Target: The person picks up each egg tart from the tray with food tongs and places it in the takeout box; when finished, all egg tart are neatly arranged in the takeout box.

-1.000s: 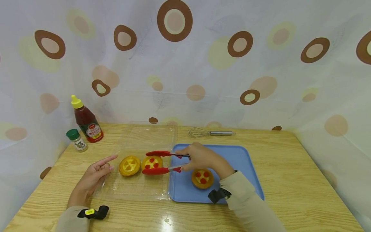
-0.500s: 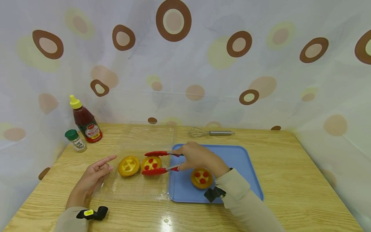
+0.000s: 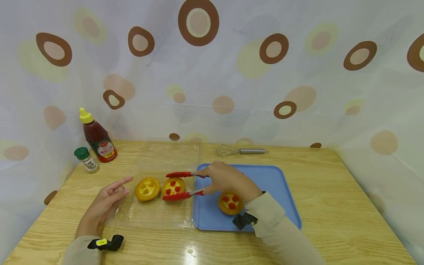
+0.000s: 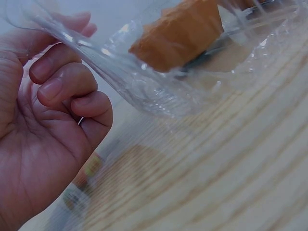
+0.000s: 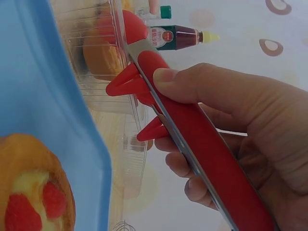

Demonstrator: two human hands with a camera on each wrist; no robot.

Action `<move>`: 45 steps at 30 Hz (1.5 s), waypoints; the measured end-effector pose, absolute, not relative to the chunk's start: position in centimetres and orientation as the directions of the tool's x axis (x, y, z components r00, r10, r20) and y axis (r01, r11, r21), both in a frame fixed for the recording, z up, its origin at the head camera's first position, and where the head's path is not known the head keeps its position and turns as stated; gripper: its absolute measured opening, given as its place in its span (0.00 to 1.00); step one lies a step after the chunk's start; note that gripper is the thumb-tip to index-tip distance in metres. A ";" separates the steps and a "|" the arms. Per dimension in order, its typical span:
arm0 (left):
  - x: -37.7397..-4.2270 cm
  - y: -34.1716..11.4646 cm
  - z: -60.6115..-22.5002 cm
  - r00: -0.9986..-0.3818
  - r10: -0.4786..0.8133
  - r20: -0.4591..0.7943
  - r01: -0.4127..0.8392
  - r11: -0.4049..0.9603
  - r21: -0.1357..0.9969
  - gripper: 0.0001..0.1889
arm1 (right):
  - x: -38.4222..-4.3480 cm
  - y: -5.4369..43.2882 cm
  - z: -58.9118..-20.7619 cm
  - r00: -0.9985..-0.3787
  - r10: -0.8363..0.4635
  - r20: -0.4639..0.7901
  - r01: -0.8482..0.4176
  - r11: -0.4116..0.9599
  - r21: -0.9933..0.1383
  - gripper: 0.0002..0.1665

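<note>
My right hand (image 3: 226,180) grips red-handled tongs (image 5: 192,144), thumb pressed along one arm. Their red tips (image 3: 177,197) lie on either side of a tart with red fruit (image 3: 173,187) inside a hinged clear plastic container (image 3: 155,217). Just left of it, also in the container, is a tart with yellow pieces (image 3: 147,189). My left hand (image 3: 107,200) holds the container's left wall, index finger stretched over it, and in the left wrist view the other fingers (image 4: 67,86) are curled against the plastic. Another red-topped tart (image 3: 230,203) lies on the blue tray (image 3: 271,191), under my right wrist.
A red sauce bottle with a yellow cap (image 3: 99,141) and a green-lidded shaker (image 3: 87,161) stand at the back left. Behind the tray lies a whisk (image 3: 241,151). The container's lid (image 3: 169,152) is folded open towards the patterned curtain (image 3: 225,84).
My right hand has moved slightly left, and the tongs' tips sit a little closer around the red-topped tart. The left hand has stayed on the container.
</note>
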State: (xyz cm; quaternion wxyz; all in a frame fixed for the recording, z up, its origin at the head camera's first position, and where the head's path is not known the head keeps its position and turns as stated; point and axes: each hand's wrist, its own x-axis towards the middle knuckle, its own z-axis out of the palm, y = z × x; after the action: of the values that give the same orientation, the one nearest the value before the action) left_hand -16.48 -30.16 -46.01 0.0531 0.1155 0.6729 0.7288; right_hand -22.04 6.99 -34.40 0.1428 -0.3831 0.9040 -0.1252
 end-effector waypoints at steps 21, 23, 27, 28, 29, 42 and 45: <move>-16.6 -30.2 -46.1 -0.977 0.204 0.055 0.045 -0.051 0.998 0.21 | -21.4 11.1 -35.8 -0.646 -0.763 -0.017 -0.610 0.530 -0.589 0.41; -16.6 -30.2 -46.1 -0.978 0.202 0.056 0.046 -0.052 0.998 0.21 | -21.2 11.8 -35.7 -0.645 -0.764 0.013 -0.609 0.503 -0.613 0.42; -16.6 -30.1 -46.1 -0.977 0.202 0.063 0.053 -0.054 0.997 0.21 | -20.5 13.2 -35.7 -0.666 -0.745 0.044 -0.578 0.478 -0.662 0.41; -16.6 -30.1 -46.0 -0.977 0.203 0.064 0.054 -0.057 0.997 0.21 | -20.4 13.5 -35.7 -0.672 -0.739 0.049 -0.572 0.477 -0.667 0.41; -16.6 -30.1 -46.1 -0.976 0.207 0.068 0.056 -0.059 0.997 0.22 | -20.2 13.9 -35.8 -0.681 -0.730 0.050 -0.563 0.480 -0.673 0.41; -16.5 -30.2 -46.0 -0.966 0.234 0.107 0.083 -0.113 0.990 0.23 | -18.9 18.6 -36.0 -0.721 -0.687 0.091 -0.549 0.487 -0.680 0.41; -16.6 -30.1 -46.1 -0.967 0.231 0.106 0.081 -0.115 0.990 0.23 | -18.7 19.6 -36.3 -0.721 -0.685 0.106 -0.561 0.487 -0.670 0.42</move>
State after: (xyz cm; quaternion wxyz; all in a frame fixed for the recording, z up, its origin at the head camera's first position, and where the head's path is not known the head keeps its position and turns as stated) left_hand -16.55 -30.15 -46.05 0.0506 0.1175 0.6633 0.7373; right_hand -18.69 19.62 -36.26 0.0878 -0.3631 0.8576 -0.3534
